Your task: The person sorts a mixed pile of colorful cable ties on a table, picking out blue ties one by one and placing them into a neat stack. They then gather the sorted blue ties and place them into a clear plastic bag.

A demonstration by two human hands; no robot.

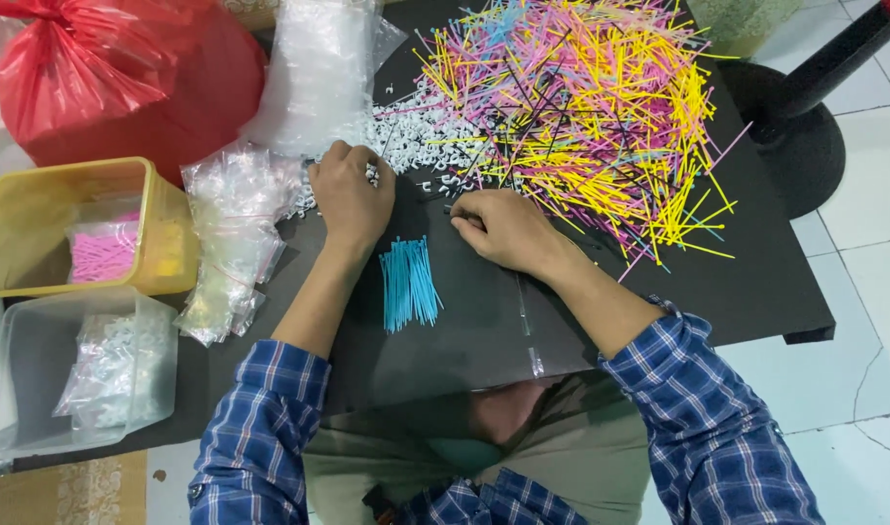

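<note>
My left hand (350,197) rests knuckles-up at the edge of a heap of small white plastic pieces (421,136), fingers curled into them. My right hand (503,228) lies beside it with fingers pinched together near the near edge of a large pile of thin yellow, pink and blue sticks (586,107); whether it holds a stick I cannot tell. Between my forearms lies a neat bunch of blue sticks (408,282) on the black table (756,282).
A yellow tub (36,185) holds bagged pink sticks. A clear tub (36,389) holds bagged white pieces. Clear plastic bags (231,243) lie left of my hands, a red sack (124,78) behind. A black stand base (800,136) sits on the tiled floor at right.
</note>
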